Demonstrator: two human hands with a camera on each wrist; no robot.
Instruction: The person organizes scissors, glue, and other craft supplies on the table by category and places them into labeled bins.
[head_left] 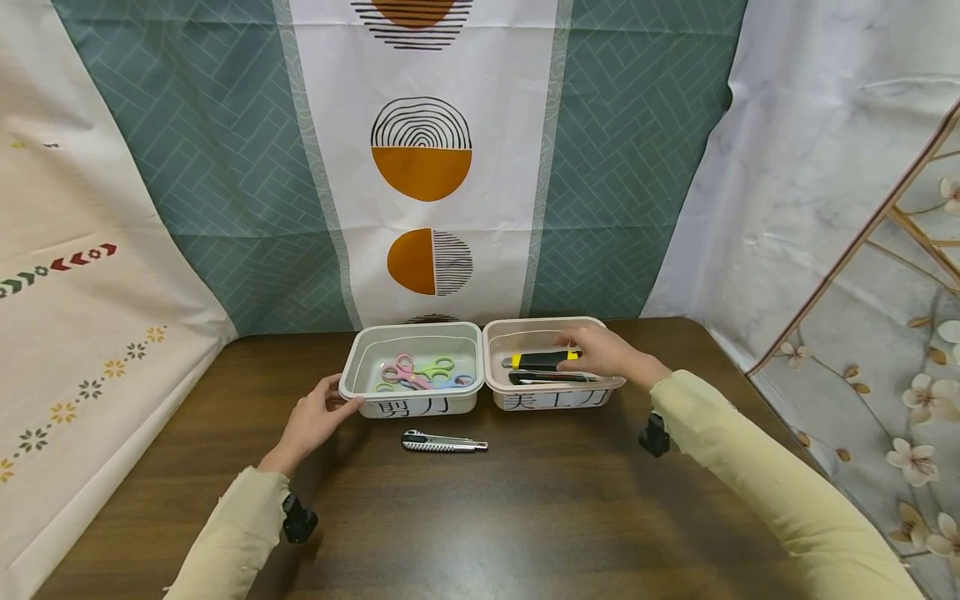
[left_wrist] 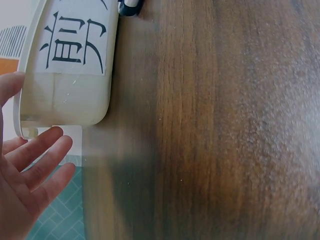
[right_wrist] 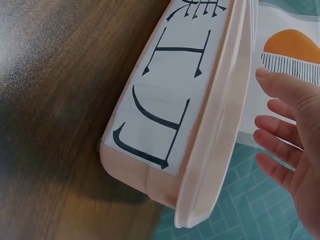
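Note:
My left hand [head_left: 318, 417] is at the left end of a pale grey-white plastic bin [head_left: 464, 404]. Its thumb touches the rim, and the other fingers lie loosely beside the end wall. Pink, green and blue scissors [head_left: 420, 377] are inside that bin. Over the right side of a pinkish bin [head_left: 517, 337] hovers my right hand [head_left: 603, 352], fingers relaxed; the right wrist view shows nothing in its grasp. Below it, a yellow-and-black utility knife [head_left: 536, 361] and a dark utility knife [head_left: 547, 378] lie in the bin. A silver-and-black utility knife [head_left: 444, 442] rests on the table.
Both bins stand side by side at the back of the brown wooden table [head_left: 480, 525], with paper labels [head_left: 412, 407] in large black characters on their fronts. Behind them hangs a patterned curtain [head_left: 630, 167]; printed cloths flank the table on either side.

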